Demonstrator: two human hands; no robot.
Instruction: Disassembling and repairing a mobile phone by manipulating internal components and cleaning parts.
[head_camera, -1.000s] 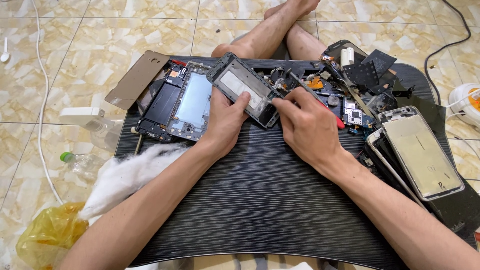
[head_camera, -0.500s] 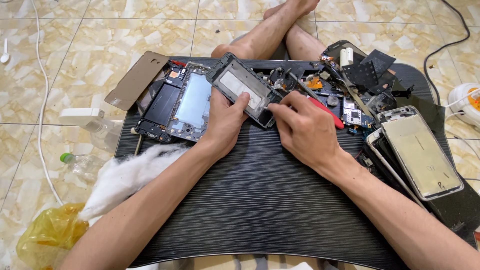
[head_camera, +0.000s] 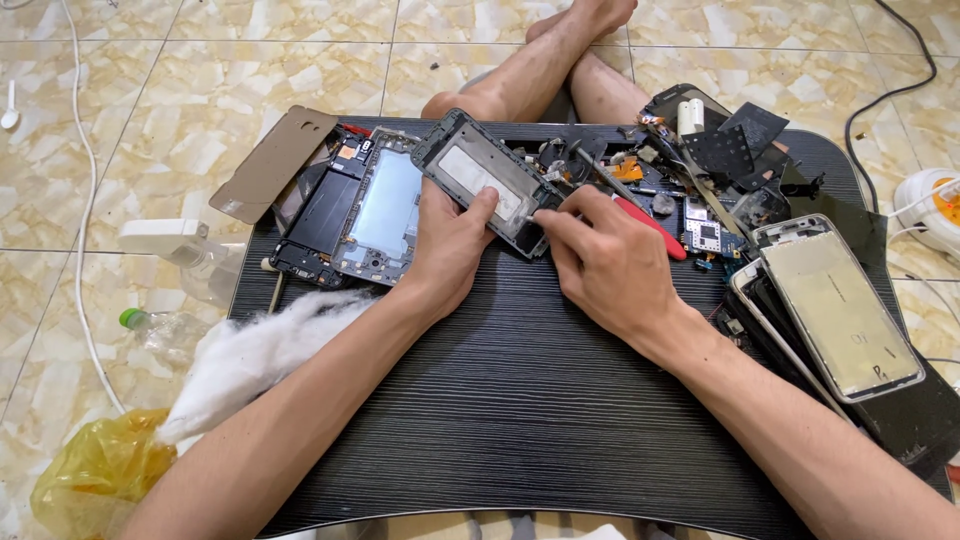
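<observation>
The left hand (head_camera: 452, 245) has its grip pinched on the phone frame (head_camera: 488, 182), thumb laid across the pale inner panel and fingers tucked under the near edge, holding it tilted just off the dark ribbed desk (head_camera: 520, 400). Right beside it, the right hand (head_camera: 610, 262) is pressed together around a thin tool (head_camera: 528, 214), the tip meeting the frame's lower right corner, just past the left thumb. A red handle (head_camera: 652, 224) pokes out from behind the right hand's knuckles, lying on the desk.

Immediately left of the left grip sits an opened phone body (head_camera: 382, 208) with a bluish panel, and past that a dark phone chassis (head_camera: 318, 215) and a tan back cover (head_camera: 272, 165) hanging over the desk edge. Beyond the right grip there is a heap of small parts (head_camera: 690, 190), circuit bits and black scraps. Further right of that hand, a phone with a yellowish screen (head_camera: 838, 308) lies stacked on other frames.

Near the left forearm, a tuft of white cotton (head_camera: 250, 355) spills off the desk edge. Down on the tiled floor (head_camera: 160, 110) beside it are a clear spray bottle (head_camera: 195, 262) and a yellow plastic bag (head_camera: 100, 470). Beyond both grips, the person's bare legs (head_camera: 545, 65) are crossed on the floor.
</observation>
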